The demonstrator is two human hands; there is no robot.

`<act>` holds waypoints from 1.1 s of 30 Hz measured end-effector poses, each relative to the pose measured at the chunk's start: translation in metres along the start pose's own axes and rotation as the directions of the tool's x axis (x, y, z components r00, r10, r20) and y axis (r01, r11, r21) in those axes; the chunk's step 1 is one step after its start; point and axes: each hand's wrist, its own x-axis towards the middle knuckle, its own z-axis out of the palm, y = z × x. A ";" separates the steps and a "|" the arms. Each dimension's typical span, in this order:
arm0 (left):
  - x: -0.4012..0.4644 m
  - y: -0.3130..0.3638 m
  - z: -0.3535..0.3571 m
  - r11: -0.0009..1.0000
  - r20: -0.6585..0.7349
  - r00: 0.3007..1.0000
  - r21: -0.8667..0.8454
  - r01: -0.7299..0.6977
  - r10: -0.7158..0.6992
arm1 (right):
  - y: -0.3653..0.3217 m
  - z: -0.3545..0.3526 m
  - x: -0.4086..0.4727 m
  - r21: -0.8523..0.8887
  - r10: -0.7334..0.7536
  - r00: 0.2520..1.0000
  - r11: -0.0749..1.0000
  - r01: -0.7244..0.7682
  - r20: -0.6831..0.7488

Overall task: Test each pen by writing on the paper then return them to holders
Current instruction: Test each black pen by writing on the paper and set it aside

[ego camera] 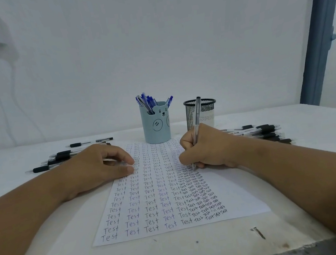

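Plainly, from the head camera, the right hand (205, 150) has its fingers curled tight round a clear-barrelled pen (197, 128), tip down on the paper (229, 193) at the right-hand block of cramped "Test" words, and the barrel rises up and away from the person, its far end leaning toward the black mesh holder (200, 113). That lean is what the coming move turns on, I judge: the mesh holder stands straight beyond the grip, just past the top edge of the sheet, so the pen's long axis already points nearly at its mouth (a lift and a short reach forward would seem enough). The blue bear holder (156, 126), packed with blue pens (148, 102), stands to the left of it and is nearer the left hand (96, 165). That hand lies relaxed, fingertips pressing the sheet's left edge, holding nothing. Loose black-grip pens lie in heaps at both sides, left (61, 157) and right (264, 132).
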 end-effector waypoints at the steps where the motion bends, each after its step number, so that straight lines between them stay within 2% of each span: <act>1: 0.000 0.000 0.000 1.000 -0.002 1.000 0.002 0.002 -0.002 | 0.000 0.000 0.000 -0.002 -0.002 1.000 1.000 0.002 0.000; 11: 0.001 -0.002 0.000 1.000 0.005 1.000 0.008 0.007 -0.007 | 0.000 0.000 -0.001 0.045 -0.001 1.000 0.999 0.000 0.016; 19: 0.002 -0.003 0.000 1.000 0.005 1.000 0.025 -0.008 0.008 | 0.002 0.000 0.003 -0.006 -0.015 1.000 1.000 0.015 0.002; 25: 0.002 -0.003 0.000 1.000 0.005 1.000 0.013 -0.013 0.013 | 0.003 -0.001 0.002 0.045 -0.007 1.000 0.999 0.006 0.023; 33: 0.003 -0.003 0.000 1.000 -0.001 1.000 0.005 -0.013 0.013 | 0.005 -0.001 0.004 0.019 -0.016 1.000 1.000 0.016 0.017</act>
